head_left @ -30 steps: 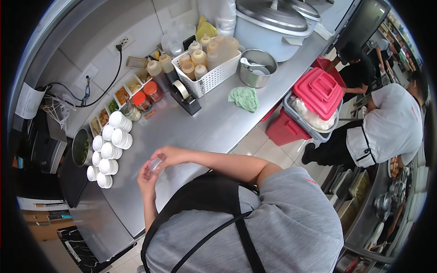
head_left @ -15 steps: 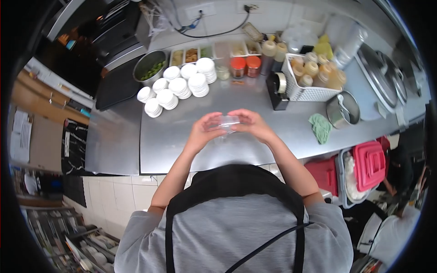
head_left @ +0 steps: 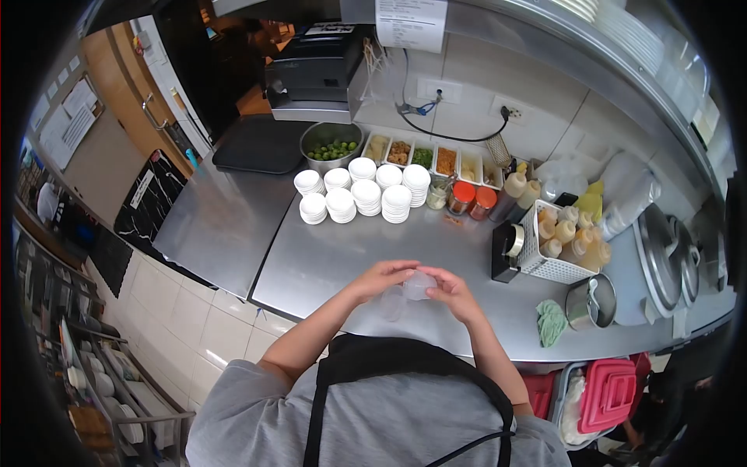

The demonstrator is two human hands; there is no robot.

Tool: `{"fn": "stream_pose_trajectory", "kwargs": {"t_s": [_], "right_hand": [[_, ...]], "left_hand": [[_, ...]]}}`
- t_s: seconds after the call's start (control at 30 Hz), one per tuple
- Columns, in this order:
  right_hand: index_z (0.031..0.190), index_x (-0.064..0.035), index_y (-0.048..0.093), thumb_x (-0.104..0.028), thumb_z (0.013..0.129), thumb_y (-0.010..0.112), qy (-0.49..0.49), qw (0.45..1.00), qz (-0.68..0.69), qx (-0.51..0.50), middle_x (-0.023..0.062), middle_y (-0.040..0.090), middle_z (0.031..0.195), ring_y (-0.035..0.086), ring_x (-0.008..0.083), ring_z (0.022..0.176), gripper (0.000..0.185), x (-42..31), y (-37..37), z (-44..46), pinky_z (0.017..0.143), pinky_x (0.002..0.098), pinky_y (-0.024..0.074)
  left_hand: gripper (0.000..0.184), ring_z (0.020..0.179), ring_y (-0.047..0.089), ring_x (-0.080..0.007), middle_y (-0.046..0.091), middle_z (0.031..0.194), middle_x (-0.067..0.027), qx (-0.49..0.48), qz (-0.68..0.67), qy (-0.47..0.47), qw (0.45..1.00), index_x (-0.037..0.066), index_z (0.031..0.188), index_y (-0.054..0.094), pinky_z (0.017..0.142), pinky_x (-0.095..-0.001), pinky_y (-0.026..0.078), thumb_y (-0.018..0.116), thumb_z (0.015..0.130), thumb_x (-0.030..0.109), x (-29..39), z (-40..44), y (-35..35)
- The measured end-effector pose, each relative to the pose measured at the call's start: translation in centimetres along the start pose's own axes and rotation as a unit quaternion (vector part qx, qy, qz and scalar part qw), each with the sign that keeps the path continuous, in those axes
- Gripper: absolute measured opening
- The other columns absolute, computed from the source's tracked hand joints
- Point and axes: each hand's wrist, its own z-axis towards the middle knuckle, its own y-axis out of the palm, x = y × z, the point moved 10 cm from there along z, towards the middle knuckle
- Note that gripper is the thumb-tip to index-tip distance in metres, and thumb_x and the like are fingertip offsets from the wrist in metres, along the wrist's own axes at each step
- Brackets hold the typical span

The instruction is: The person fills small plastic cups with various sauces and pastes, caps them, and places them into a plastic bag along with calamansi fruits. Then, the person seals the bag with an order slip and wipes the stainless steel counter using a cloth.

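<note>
Low over the near edge of the steel counter, my left hand (head_left: 383, 281) and my right hand (head_left: 453, 293) meet around a small, round, clear plastic container piece (head_left: 420, 286). The right thumb and fingers close on its right side, while the left fingertips pinch at its upper left edge. A second clear plastic shape, like a small cup (head_left: 392, 303), shows just below the left hand; whether it is joined to the first piece I cannot tell. Stacks of small white dishes (head_left: 366, 194) stand beyond my hands.
Behind the dishes are a metal pot of green fruit (head_left: 331, 148) and several topping trays (head_left: 424, 158). Red-lidded jars (head_left: 471, 200), a black tape dispenser (head_left: 507, 253), a white basket of bottles (head_left: 564, 241), a green cloth (head_left: 551, 323) and a metal pot with a spoon (head_left: 591, 301) sit rightward.
The view has turned left and tilted up, so the counter things appear lower and further right. Both hands stay together at the clear plastic, its round face now more visible.
</note>
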Motion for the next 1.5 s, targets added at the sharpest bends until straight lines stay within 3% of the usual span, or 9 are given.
{"fn": "stream_pose_trajectory", "kwargs": {"t_s": [0.07,0.13,0.33,0.43,0.6,0.67,0.87,0.93,1.5], "right_hand": [[0.117,-0.0040,0.051,-0.001,0.078,0.057,-0.018,1.000,-0.012,0.009,0.0061,0.053,0.112,0.052,0.0143,0.099,0.039,0.1,0.2,0.5,0.087,0.0269,0.0406],[0.108,-0.0072,0.059,-0.005,0.077,0.060,-0.167,0.943,-0.280,0.068,0.0064,0.055,0.105,0.053,0.0142,0.092,0.031,-2.5,0.0,0.5,0.079,0.0248,0.0426],[0.097,-0.0074,0.065,-0.007,0.074,0.063,-0.117,0.898,-0.382,0.183,0.0046,0.055,0.082,0.051,0.0114,0.072,0.023,-3.6,-0.1,-0.2,0.060,0.0220,0.0416],[0.096,-0.0072,0.065,-0.003,0.073,0.061,-0.114,0.913,-0.334,0.202,0.0045,0.056,0.079,0.053,0.0114,0.068,0.024,-2.6,-1.5,-0.2,0.059,0.0212,0.0424],[0.083,-0.0010,0.063,0.004,0.070,0.060,-0.113,0.936,-0.235,0.236,0.0062,0.057,0.076,0.056,0.0114,0.065,0.014,-1.4,-1.8,-0.3,0.059,0.0221,0.0452],[0.079,0.0008,0.061,0.006,0.069,0.060,-0.096,0.942,-0.168,0.273,0.0070,0.058,0.076,0.057,0.0113,0.065,0.011,-0.8,-2.5,-0.5,0.059,0.0228,0.0463],[0.074,-0.0005,0.058,0.001,0.068,0.064,-0.133,0.898,-0.300,0.291,0.0102,0.061,0.068,0.060,0.0158,0.061,0.009,-2.1,-2.1,-0.8,0.056,0.0254,0.0475],[0.069,-0.0004,0.056,0.007,0.066,0.063,-0.105,0.909,-0.281,0.291,0.0031,0.057,0.061,0.055,0.0084,0.057,0.010,-1.6,-2.1,-0.6,0.054,0.0208,0.0454],[0.072,-0.0021,0.057,0.006,0.067,0.065,-0.031,0.958,-0.203,0.198,-0.0001,0.058,0.065,0.052,0.0044,0.059,0.013,4.7,-3.6,2.1,0.054,0.0191,0.0429]], "left_hand": [[0.038,0.086,0.054,-0.0102,0.056,0.105,-0.0047,-0.011,-0.018,-0.030,0.999,0.005,0.122,0.047,0.076,-0.0263,0.045,0.051,0.087,0.020,-0.3,-0.5,0.4],[0.037,0.086,0.053,-0.0093,0.056,0.105,-0.0030,-0.023,-0.037,-0.061,0.997,0.006,0.123,0.046,0.075,-0.0265,0.045,0.048,0.088,0.019,-1.5,-0.4,0.8],[0.035,0.080,0.054,-0.0089,0.057,0.100,-0.0050,0.083,0.145,-0.019,0.986,0.005,0.119,0.050,0.066,-0.0251,0.049,0.049,0.084,0.009,-2.7,0.0,-0.4],[0.038,0.080,0.055,-0.0106,0.057,0.099,-0.0063,0.061,0.018,0.022,0.998,0.003,0.121,0.047,0.068,-0.0258,0.050,0.053,0.084,0.010,-0.6,-0.7,0.8],[0.040,0.085,0.057,-0.0122,0.054,0.101,-0.0056,-0.024,-0.223,-0.099,0.969,0.004,0.120,0.045,0.075,-0.0299,0.052,0.057,0.083,0.010,-1.8,-1.2,2.0],[0.038,0.087,0.057,-0.0123,0.053,0.100,-0.0052,-0.025,-0.214,-0.091,0.972,0.005,0.118,0.046,0.076,-0.0303,0.052,0.058,0.082,0.009,-1.8,-1.4,2.1],[0.039,0.088,0.057,-0.0133,0.054,0.096,-0.0049,-0.005,-0.178,-0.090,0.980,0.006,0.117,0.044,0.075,-0.0296,0.052,0.059,0.081,0.006,-1.7,-1.8,1.8],[0.038,0.088,0.058,-0.0142,0.055,0.097,-0.0055,0.001,-0.168,-0.092,0.982,0.006,0.116,0.044,0.075,-0.0292,0.052,0.059,0.081,0.006,-1.8,-1.9,1.6],[0.035,0.082,0.059,-0.0147,0.056,0.098,-0.0060,0.030,-0.206,-0.111,0.972,0.005,0.114,0.043,0.067,-0.0260,0.052,0.057,0.083,0.011,-5.1,-2.3,-0.7]]}}
